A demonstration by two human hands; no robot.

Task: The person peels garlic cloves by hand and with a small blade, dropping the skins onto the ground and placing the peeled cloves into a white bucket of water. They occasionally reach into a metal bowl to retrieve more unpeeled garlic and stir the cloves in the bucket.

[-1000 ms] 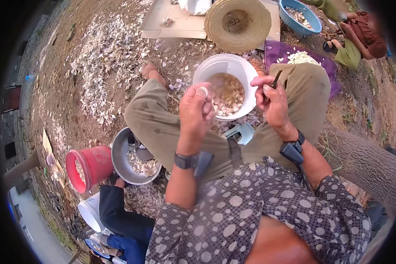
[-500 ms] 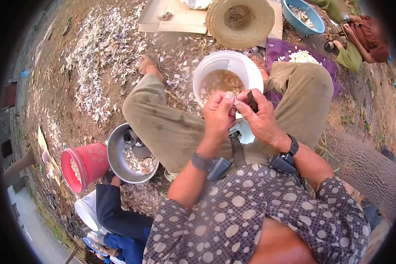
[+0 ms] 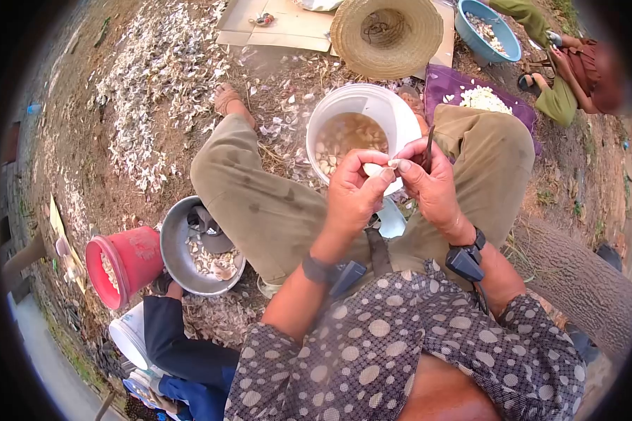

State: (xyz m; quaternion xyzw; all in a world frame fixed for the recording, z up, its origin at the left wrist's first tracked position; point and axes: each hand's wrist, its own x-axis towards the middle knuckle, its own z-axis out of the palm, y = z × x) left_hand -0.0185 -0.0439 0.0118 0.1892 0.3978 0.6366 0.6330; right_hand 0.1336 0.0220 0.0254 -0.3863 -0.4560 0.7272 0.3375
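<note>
Between the thumb and fingers of my left hand (image 3: 358, 188) is a pale garlic clove (image 3: 373, 169), gripped at its side. My right hand (image 3: 434, 184) meets it at the clove's tip, thumb and forefinger pinched on a whitish bit of skin. A small dark knife (image 3: 429, 149) is tucked in the right fingers, its thin edge pointing up; its handle is hidden. Both hands are just over the near rim of a white bucket (image 3: 403, 126), which holds cloves in brownish water between my knees.
Peeled cloves (image 3: 486, 99) lie on a purple mesh sack (image 3: 442, 78) at right. A straw hat (image 3: 344, 42) is beyond the bucket. At left stand a metal basin (image 3: 168, 242) and a red bucket (image 3: 139, 261). Another person (image 3: 586, 74) sits at upper right, near a blue basin (image 3: 516, 52).
My hands have parted slightly and shifted a little right, so the clove now shows in my left fingers. The knife has turned from broad side to thin edge.
</note>
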